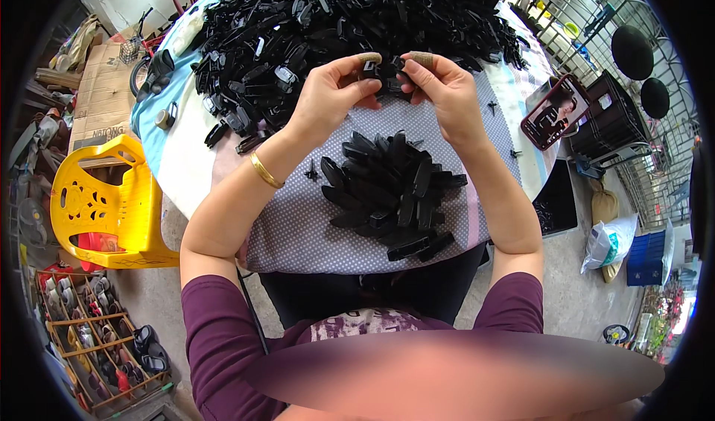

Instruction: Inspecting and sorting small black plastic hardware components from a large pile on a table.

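Observation:
My left hand [333,95] and my right hand [449,93] are raised close together over the front edge of a large heap of glossy black plastic parts [268,45]. Between the left thumb and forefinger is a small black plastic piece [370,68] with a pale glint. The right fingers pinch another small dark piece [403,64], mostly hidden by the fingertips. Tan coverings wrap both forefingers. Below the hands, a smaller pile of long black plastic parts [380,186] lies on the dotted cloth [290,231].
Small black bits [310,171] lie on the cloth beside the smaller pile. A phone [557,112] stands at the table's right edge. A small round container [164,119] is at the left. A yellow plastic chair [104,205] stands left of the table, above a shoe rack [97,339].

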A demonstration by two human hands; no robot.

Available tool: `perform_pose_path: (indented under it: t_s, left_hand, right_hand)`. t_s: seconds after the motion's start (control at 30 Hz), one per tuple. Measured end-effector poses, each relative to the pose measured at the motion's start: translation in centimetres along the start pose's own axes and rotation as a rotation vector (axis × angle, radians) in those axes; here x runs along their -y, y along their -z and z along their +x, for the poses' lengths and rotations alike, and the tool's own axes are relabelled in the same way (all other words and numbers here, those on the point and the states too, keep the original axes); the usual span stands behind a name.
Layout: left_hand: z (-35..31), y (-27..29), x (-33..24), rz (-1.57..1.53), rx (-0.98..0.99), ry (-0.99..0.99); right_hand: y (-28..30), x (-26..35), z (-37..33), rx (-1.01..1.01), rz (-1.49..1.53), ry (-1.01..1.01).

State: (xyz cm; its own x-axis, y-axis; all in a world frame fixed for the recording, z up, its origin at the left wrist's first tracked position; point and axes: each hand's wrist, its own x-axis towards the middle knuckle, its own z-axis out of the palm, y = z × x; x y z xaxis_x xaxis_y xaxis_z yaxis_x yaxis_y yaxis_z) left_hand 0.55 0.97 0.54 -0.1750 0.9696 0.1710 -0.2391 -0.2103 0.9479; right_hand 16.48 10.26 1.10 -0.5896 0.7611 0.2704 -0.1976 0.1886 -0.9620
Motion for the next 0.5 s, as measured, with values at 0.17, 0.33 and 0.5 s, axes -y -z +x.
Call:
perform_pose_path:
  t_s: [0.17,0.33,0.5]
  left_hand:
    - [-0.3,-0.2,-0.2,0.328,-0.022,-0.132]
    - [-0.1,0.1,0.1,0.281,-0.034,-0.142]
    - [0.0,0.2,0.7,0.198,-0.050,-0.111]
  right_hand:
    - [-0.6,-0.3,-0.4,0.129,0.100,-0.038]
    - [-1.0,-0.9,-0.6,0.110,0.145,-0.096]
    - [-1.7,-1.2,-0.9,0.044,-0.116,0.108]
